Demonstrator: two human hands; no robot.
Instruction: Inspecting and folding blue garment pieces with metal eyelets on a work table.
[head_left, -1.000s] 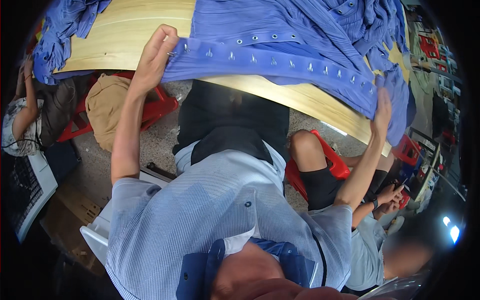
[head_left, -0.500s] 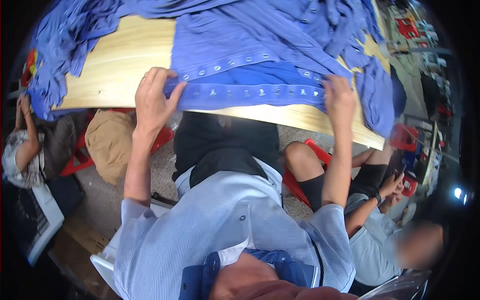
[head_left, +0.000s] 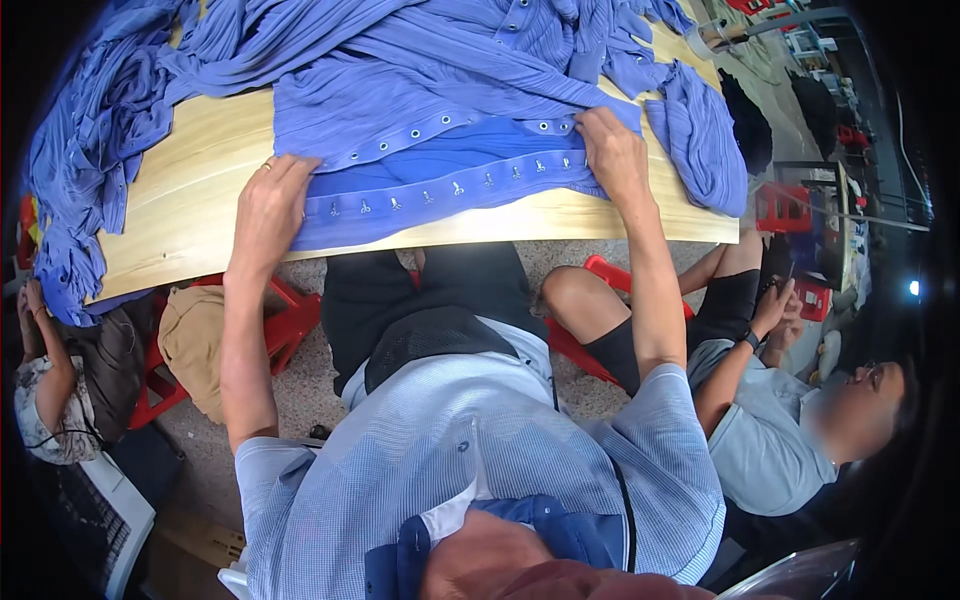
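Observation:
A blue-violet ribbed garment (head_left: 390,85) lies spread on a light wooden table, its front opening turned toward me. One edge carries a strip of metal eyelets (head_left: 400,138); nearer me runs a smooth strip with several small metal hooks (head_left: 440,190). Darker blue cloth shows between the two strips. My left hand (head_left: 268,212), a ring on one finger, is closed on the garment at the left end of the strips. At their right end my right hand (head_left: 617,155) pinches the cloth beside the last eyelets. Both hands' fingertips are partly hidden.
More blue-violet garments lie heaped along the table's (head_left: 190,150) left, far and right sides. Its front edge is close to my lap. Red stools (head_left: 285,325) stand below, one under tan cloth (head_left: 190,340). A seated person (head_left: 770,420) at right holds a phone; another person's arms (head_left: 45,350) show at left.
The view has tilted and shifted, so the table and hands appear farther left. My right hand has moved away from me, from the hooked strip's end toward the eyelet strip's end.

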